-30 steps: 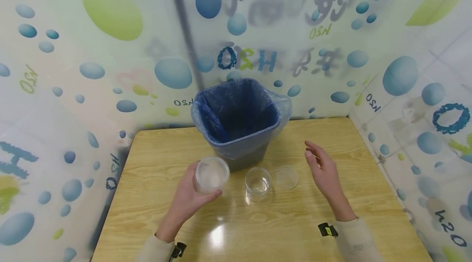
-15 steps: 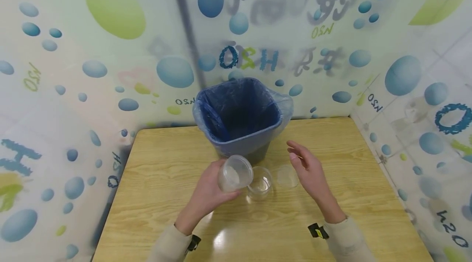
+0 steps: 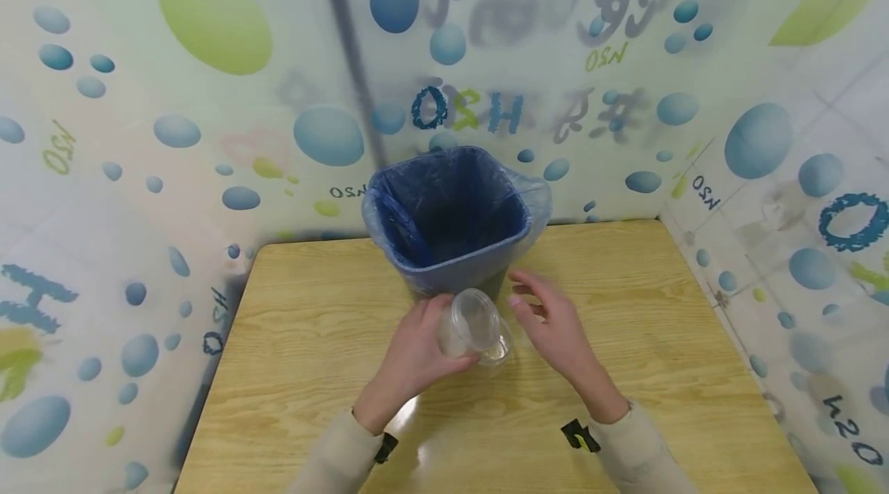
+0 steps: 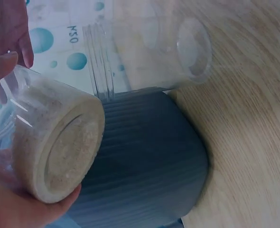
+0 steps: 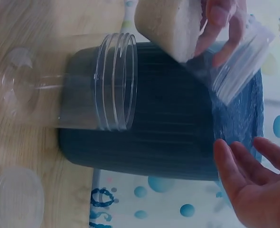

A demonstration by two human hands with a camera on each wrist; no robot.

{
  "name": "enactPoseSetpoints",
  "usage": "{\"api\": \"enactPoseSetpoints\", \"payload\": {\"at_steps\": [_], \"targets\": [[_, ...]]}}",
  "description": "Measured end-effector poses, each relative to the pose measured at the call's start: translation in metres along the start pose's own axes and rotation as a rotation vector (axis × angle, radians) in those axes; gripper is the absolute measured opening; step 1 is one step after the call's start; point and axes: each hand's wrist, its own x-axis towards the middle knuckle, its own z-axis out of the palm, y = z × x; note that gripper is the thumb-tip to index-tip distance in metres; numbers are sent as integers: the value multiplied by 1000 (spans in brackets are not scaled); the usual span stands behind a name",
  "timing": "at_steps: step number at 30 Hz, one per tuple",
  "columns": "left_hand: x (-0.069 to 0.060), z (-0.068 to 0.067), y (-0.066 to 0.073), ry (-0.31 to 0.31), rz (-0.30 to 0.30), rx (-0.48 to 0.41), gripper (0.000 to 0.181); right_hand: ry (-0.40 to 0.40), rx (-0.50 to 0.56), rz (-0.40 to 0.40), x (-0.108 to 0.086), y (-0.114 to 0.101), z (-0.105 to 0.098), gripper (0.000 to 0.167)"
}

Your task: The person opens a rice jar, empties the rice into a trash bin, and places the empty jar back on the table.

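My left hand (image 3: 415,351) grips a clear jar (image 3: 475,319) tilted toward the right; in the left wrist view a pale, grainy substance fills the bottom of this jar (image 4: 66,147). Just below its mouth stands an empty-looking clear jar (image 3: 497,347), upright on the table and partly hidden by the held one. My right hand (image 3: 559,332), fingers loosely bent and holding nothing, hovers to the right of both jars. A round clear lid (image 5: 19,198) lies on the table beside the standing jar in the right wrist view.
Behind the jars stands a dark blue bin (image 3: 467,266) with a translucent blue liner (image 3: 533,204) folded over its rim. The wooden table (image 3: 299,370) meets patterned walls at its back and sides.
My left hand has carried its jar rightward over the standing jar and tipped it further. The right hand has moved left, closer to the jars, and now covers the lid in the head view.
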Motion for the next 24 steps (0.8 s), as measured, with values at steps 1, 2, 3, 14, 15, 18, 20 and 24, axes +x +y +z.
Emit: {"api": "enactPoseSetpoints", "payload": {"at_steps": [1, 2, 3, 14, 15, 18, 20, 24], "targets": [[1, 1, 1, 2, -1, 12, 87, -15, -15, 11, 0, -1, 1, 40], [1, 1, 2, 5, -2, 21, 88, -32, -22, 19, 1, -3, 3, 41], [2, 2, 2, 7, -2, 27, 88, -50, -36, 29, 1, -4, 4, 41], [6, 6, 10, -14, 13, 128, 88, -193, -185, 62, 4, -18, 17, 58], [6, 6, 10, -21, 9, 133, 88, -196, -204, 60, 4, -19, 18, 59], [7, 7, 11, -23, 6, 146, 89, -206, -247, 59, 5, -20, 19, 64], [7, 7, 11, -17, 10, 156, 90, -221, -273, 62, 5, -21, 20, 68], [6, 9, 10, 1, 34, 177, 92, -228, -295, 90, 3, -21, 21, 72]]}}
